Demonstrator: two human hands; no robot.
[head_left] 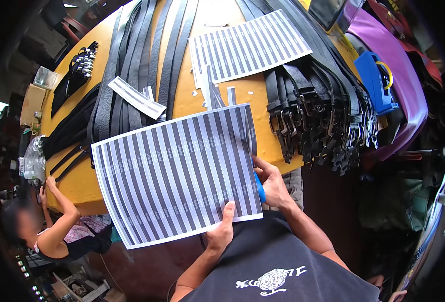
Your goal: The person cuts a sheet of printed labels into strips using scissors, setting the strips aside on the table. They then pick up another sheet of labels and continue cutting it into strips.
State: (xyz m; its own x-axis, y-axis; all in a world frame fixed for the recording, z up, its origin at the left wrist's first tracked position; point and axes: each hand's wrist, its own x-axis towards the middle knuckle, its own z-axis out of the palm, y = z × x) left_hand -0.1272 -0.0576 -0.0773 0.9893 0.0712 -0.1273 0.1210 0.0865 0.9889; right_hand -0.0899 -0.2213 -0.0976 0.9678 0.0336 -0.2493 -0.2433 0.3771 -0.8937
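Note:
A large white sheet [177,176] printed with dark stripes and small lettering is held up over the table's near edge. My left hand [221,230] grips its lower edge, thumb on the front and fingers hidden behind. At the sheet's right edge, my right hand [275,187] is closed around blue-handled scissors [259,188]; their blades are out of sight behind the paper. A narrow strip [250,128] along the right edge bends away from the sheet's face.
On the yellow table [184,95] lie another striped sheet [247,45], cut strips [137,98], long black straps [131,65] and a pile of buckled belts [318,100]. A blue tape dispenser [376,83] stands at right. Another person [56,221] works at the left edge.

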